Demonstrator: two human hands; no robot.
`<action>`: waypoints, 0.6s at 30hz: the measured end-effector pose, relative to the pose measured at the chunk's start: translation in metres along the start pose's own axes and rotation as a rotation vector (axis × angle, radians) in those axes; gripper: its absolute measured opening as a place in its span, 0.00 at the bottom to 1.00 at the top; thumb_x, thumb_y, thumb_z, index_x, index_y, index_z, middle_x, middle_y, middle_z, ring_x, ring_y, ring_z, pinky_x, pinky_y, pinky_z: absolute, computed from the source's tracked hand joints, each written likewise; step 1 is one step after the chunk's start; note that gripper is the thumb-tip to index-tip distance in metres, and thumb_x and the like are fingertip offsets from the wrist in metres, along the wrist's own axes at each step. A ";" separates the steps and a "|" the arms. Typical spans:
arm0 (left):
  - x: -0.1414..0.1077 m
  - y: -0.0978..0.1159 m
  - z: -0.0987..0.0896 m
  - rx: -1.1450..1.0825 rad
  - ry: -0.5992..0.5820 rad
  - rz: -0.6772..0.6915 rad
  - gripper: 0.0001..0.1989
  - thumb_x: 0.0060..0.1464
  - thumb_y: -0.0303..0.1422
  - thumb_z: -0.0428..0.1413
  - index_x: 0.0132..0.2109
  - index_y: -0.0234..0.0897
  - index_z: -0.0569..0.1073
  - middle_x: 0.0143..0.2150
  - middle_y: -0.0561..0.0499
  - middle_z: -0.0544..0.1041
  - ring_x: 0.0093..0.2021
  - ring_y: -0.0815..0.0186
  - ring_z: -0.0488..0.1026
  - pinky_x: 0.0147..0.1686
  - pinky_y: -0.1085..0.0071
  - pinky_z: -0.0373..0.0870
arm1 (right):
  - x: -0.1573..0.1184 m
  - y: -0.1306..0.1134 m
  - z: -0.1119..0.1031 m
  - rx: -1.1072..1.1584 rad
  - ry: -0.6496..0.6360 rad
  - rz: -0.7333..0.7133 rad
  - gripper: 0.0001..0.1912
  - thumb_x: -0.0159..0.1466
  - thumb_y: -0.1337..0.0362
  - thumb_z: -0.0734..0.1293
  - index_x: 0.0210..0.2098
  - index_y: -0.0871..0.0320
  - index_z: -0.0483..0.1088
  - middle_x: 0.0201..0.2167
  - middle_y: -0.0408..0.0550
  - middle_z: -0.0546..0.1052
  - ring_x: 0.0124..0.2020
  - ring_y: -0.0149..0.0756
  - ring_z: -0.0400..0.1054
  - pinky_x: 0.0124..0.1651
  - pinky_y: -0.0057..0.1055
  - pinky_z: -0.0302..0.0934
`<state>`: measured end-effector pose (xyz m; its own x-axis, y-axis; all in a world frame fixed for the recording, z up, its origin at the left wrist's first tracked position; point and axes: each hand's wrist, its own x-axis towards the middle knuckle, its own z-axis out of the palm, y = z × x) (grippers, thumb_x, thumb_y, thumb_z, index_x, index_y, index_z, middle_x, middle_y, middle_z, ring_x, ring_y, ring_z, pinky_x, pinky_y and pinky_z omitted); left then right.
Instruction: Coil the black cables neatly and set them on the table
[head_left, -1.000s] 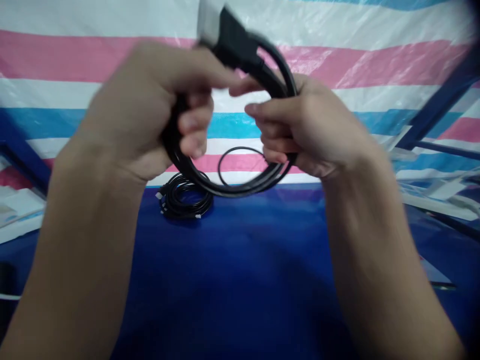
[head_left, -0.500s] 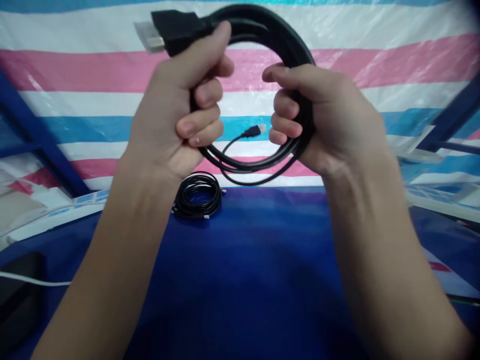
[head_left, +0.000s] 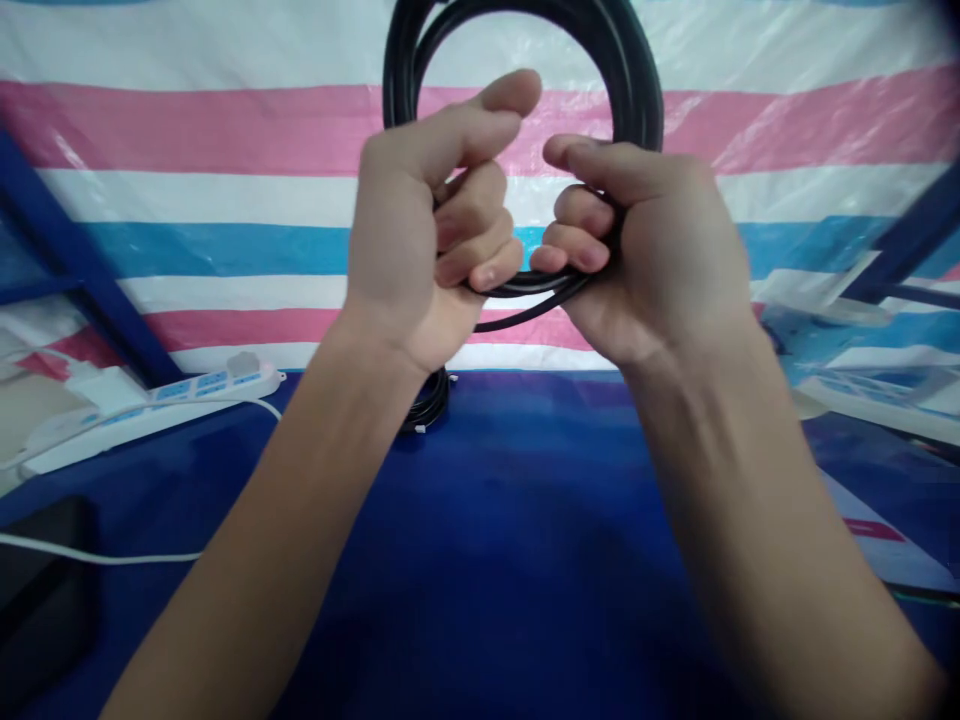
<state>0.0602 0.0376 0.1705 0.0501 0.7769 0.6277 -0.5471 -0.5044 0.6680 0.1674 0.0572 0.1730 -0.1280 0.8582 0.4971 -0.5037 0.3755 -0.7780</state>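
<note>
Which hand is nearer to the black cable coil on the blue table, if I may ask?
Left: the left hand is above the coil in view; the right hand is farther right.

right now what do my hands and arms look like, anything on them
Your left hand and right hand are bare, with no gloves. Both forearms are uncovered as far as the picture shows: no sleeve, watch or bracelet.
</note>
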 end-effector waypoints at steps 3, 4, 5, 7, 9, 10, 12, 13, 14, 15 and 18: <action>-0.002 0.011 -0.003 0.084 -0.056 -0.093 0.09 0.55 0.24 0.45 0.34 0.31 0.69 0.13 0.62 0.40 0.10 0.79 0.35 0.09 0.79 0.37 | 0.001 -0.009 -0.009 -0.296 -0.018 -0.149 0.07 0.59 0.75 0.61 0.35 0.62 0.67 0.15 0.38 0.59 0.12 0.24 0.51 0.15 0.25 0.55; -0.003 0.013 -0.002 0.110 -0.104 -0.127 0.09 0.55 0.23 0.44 0.34 0.30 0.69 0.13 0.62 0.40 0.11 0.79 0.35 0.09 0.80 0.37 | 0.002 -0.013 -0.014 -0.391 -0.003 -0.239 0.10 0.56 0.77 0.61 0.36 0.62 0.68 0.16 0.39 0.61 0.12 0.25 0.51 0.13 0.25 0.51; -0.005 0.013 0.000 0.131 -0.151 -0.153 0.10 0.56 0.23 0.44 0.34 0.31 0.69 0.13 0.62 0.41 0.11 0.79 0.35 0.09 0.80 0.37 | 0.003 -0.017 -0.019 -0.472 0.005 -0.326 0.12 0.53 0.78 0.61 0.36 0.62 0.68 0.16 0.39 0.62 0.11 0.26 0.50 0.11 0.26 0.46; -0.007 0.011 0.005 0.133 -0.182 -0.152 0.11 0.56 0.21 0.42 0.33 0.32 0.68 0.14 0.61 0.41 0.11 0.79 0.37 0.10 0.81 0.39 | 0.005 -0.023 -0.028 -0.568 -0.020 -0.408 0.13 0.51 0.77 0.63 0.35 0.60 0.69 0.16 0.40 0.61 0.12 0.26 0.48 0.10 0.27 0.41; -0.007 0.009 0.007 0.090 -0.096 -0.075 0.11 0.58 0.21 0.42 0.34 0.34 0.67 0.15 0.61 0.40 0.11 0.79 0.38 0.11 0.81 0.37 | 0.005 -0.024 -0.031 -0.577 -0.047 -0.377 0.10 0.54 0.75 0.64 0.35 0.59 0.70 0.17 0.40 0.61 0.14 0.26 0.51 0.12 0.27 0.46; -0.006 0.010 0.007 0.065 -0.030 -0.025 0.10 0.59 0.21 0.42 0.34 0.34 0.66 0.15 0.61 0.39 0.11 0.79 0.37 0.12 0.81 0.36 | 0.004 -0.021 -0.030 -0.551 -0.061 -0.351 0.08 0.57 0.74 0.63 0.35 0.59 0.69 0.18 0.40 0.62 0.15 0.27 0.54 0.15 0.27 0.51; -0.004 0.011 0.004 0.016 0.088 0.068 0.10 0.62 0.24 0.41 0.35 0.35 0.65 0.15 0.61 0.38 0.11 0.79 0.36 0.13 0.79 0.34 | 0.002 -0.013 -0.022 -0.492 -0.105 -0.315 0.06 0.61 0.72 0.62 0.38 0.60 0.68 0.20 0.42 0.65 0.21 0.30 0.63 0.24 0.28 0.60; -0.003 0.011 0.004 -0.009 0.136 0.104 0.11 0.63 0.25 0.40 0.35 0.35 0.64 0.15 0.62 0.37 0.12 0.79 0.35 0.13 0.78 0.34 | 0.002 -0.007 -0.017 -0.467 -0.125 -0.321 0.04 0.63 0.71 0.61 0.38 0.60 0.66 0.21 0.43 0.67 0.24 0.32 0.66 0.27 0.29 0.62; -0.002 0.010 0.004 -0.038 0.174 0.138 0.11 0.64 0.26 0.39 0.36 0.35 0.64 0.15 0.62 0.37 0.12 0.79 0.35 0.14 0.77 0.34 | 0.001 -0.001 -0.011 -0.438 -0.136 -0.340 0.04 0.63 0.70 0.61 0.38 0.59 0.64 0.22 0.43 0.68 0.26 0.33 0.67 0.29 0.30 0.63; -0.002 0.007 0.005 -0.066 0.200 0.165 0.11 0.64 0.27 0.39 0.37 0.36 0.64 0.15 0.62 0.37 0.12 0.78 0.34 0.14 0.76 0.34 | 0.001 0.004 -0.006 -0.390 -0.126 -0.359 0.05 0.63 0.71 0.60 0.39 0.57 0.62 0.23 0.42 0.68 0.27 0.34 0.68 0.29 0.30 0.63; -0.007 -0.010 0.014 -0.109 0.222 0.240 0.10 0.65 0.30 0.39 0.40 0.39 0.64 0.15 0.61 0.37 0.14 0.75 0.34 0.14 0.74 0.36 | 0.002 0.016 0.005 -0.162 0.008 -0.255 0.13 0.58 0.77 0.57 0.39 0.55 0.58 0.25 0.40 0.66 0.22 0.28 0.64 0.21 0.26 0.57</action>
<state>0.0766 0.0317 0.1648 -0.2671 0.7102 0.6513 -0.6082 -0.6485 0.4577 0.1550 0.0628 0.1635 -0.0078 0.7317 0.6815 -0.3758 0.6294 -0.6801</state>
